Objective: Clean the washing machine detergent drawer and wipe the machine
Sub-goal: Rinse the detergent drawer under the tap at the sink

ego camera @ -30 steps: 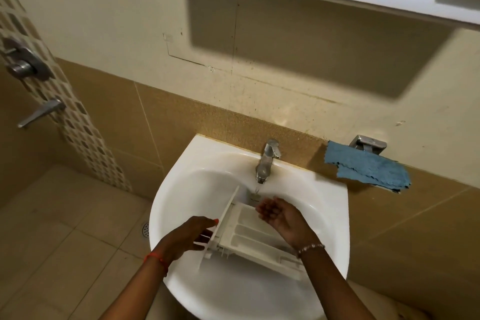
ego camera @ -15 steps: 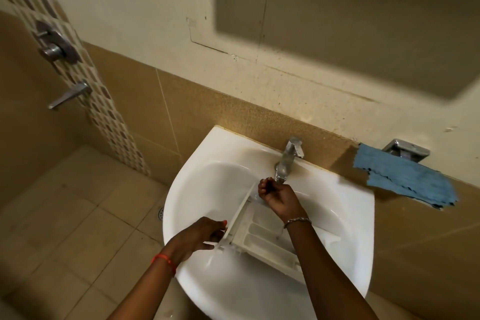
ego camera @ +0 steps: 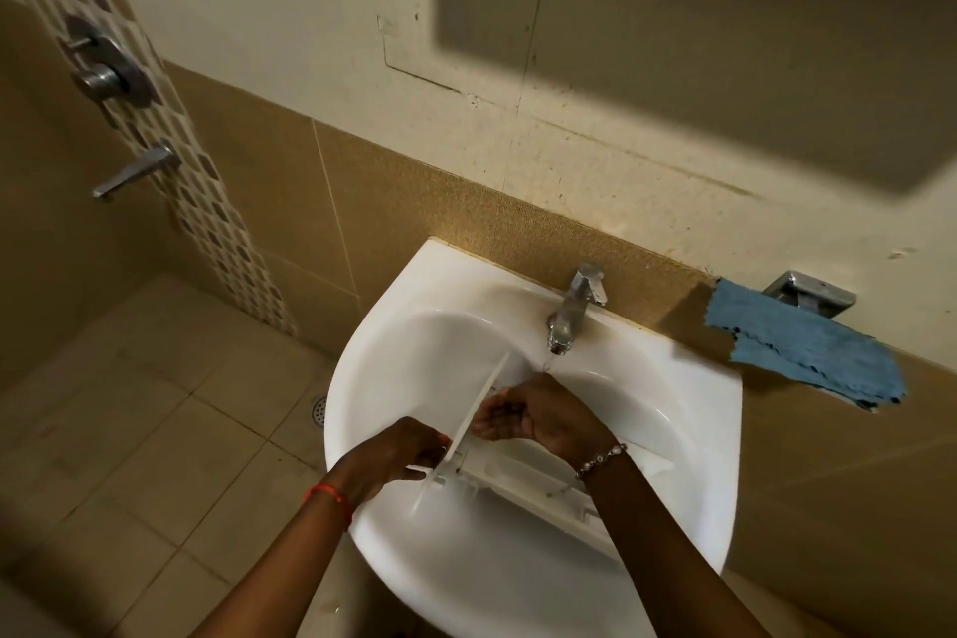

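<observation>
A white plastic detergent drawer (ego camera: 523,484) lies inside the white sink (ego camera: 399,342), its front panel standing up at the left. My left hand (ego camera: 401,451) grips that front panel from the left side. My right hand (ego camera: 528,412) is cupped, palm up, over the drawer under the steel tap (ego camera: 572,313), from which a thin stream of water runs. It holds nothing that I can see. A blue cloth (ego camera: 808,352) hangs on the wall ledge to the right of the sink.
A metal holder (ego camera: 808,295) is fixed to the wall behind the blue cloth. Shower valves (ego camera: 101,67) and a spout (ego camera: 137,171) sit on the tiled wall at the left. A floor drain (ego camera: 318,409) lies on the beige tiles left of the sink.
The view has tilted down and shifted left. My right hand went up to the tap and has come back down, cupped over the drawer. My left hand kept its hold on the front panel.
</observation>
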`<state>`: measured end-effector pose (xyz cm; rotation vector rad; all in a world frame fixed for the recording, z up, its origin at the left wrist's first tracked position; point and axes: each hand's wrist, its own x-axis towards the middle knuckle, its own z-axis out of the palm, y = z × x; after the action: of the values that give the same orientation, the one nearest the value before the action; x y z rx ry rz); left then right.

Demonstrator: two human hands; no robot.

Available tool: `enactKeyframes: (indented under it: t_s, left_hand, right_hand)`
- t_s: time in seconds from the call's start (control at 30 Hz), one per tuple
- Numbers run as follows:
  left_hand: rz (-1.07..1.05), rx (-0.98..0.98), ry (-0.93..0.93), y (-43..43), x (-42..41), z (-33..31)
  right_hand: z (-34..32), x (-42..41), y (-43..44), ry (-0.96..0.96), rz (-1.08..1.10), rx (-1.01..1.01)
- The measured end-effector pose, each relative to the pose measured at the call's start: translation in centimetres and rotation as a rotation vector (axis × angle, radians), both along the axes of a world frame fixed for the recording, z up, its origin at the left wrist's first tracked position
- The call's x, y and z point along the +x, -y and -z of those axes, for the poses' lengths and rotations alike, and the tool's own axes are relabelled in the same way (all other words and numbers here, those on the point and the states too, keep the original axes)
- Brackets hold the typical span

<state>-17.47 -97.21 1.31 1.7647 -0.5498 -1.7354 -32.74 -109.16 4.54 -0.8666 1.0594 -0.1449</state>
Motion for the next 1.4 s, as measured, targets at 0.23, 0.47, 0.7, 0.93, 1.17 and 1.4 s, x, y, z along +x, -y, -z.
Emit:
enactKeyframes:
  t_s: [0.23,0.47,0.7,0.93,1.17,1.4]
  left_hand:
    - [-0.073,0.005,0.012,0.4,-0.4,0.1]
    - [-0.042,-0.005,0.04,0.4,-0.3,0.0]
    - [-0.033,0.048,0.06,-0.7,0.0,-1.2]
    - [-0.159,-0.184,0.306,0.1,2.1,-3.4]
    - [0.013,-0.279,0.212,0.8,4.7,-7.2]
    - [0.009,-0.36,0.013,-0.1,5.0,-7.8]
  right_hand:
    - [-0.6,0.3,-0.5,-0.133,0.138,-0.181]
    - [-0.1,1.8,-2.5,-0.28,-0.026,-0.414]
    - [-0.1,3.2,-4.7,-0.397,-0.062,-0.577]
    - [-3.3,1.7,-5.4,-0.322,-0.155,-0.523]
    - [-7.3,-0.2,-4.4,-0.274,-0.319,-0.491]
    - [-9.8,-0.3,-2.6,-0.297,-0.39,-0.61]
